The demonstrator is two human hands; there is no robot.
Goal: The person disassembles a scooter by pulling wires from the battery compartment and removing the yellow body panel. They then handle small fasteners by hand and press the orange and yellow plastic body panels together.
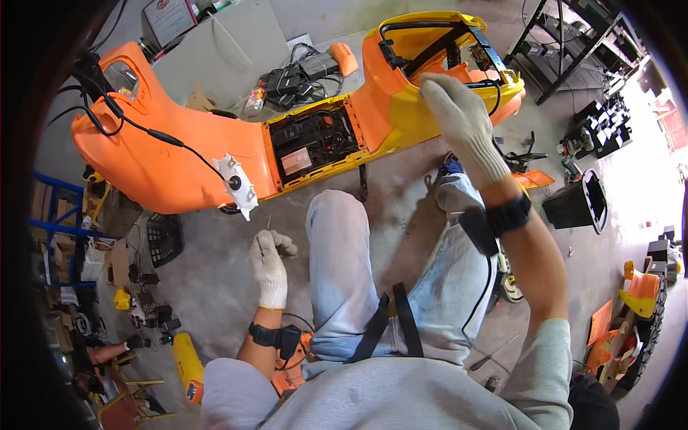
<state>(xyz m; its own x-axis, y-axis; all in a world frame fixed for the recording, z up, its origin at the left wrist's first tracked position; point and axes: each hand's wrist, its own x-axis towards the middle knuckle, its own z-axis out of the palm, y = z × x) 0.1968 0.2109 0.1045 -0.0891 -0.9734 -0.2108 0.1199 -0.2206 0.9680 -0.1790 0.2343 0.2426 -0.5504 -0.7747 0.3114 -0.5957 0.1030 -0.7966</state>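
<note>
My gloved left hand is closed on a thin metal piece below the orange scooter body. My gloved right hand is raised at the yellow-orange rear section, its fingers bent together near the rim; what they hold, if anything, is hidden. A black-framed opening lies behind that hand. The middle compartment is uncovered, showing black parts. A white taped piece hangs on a cable in front of the orange front section.
Metal shelving stands back right, a black bin to the right. A blue rack and black basket are at left. A yellow panel, a screwdriver and loose orange parts lie on the floor.
</note>
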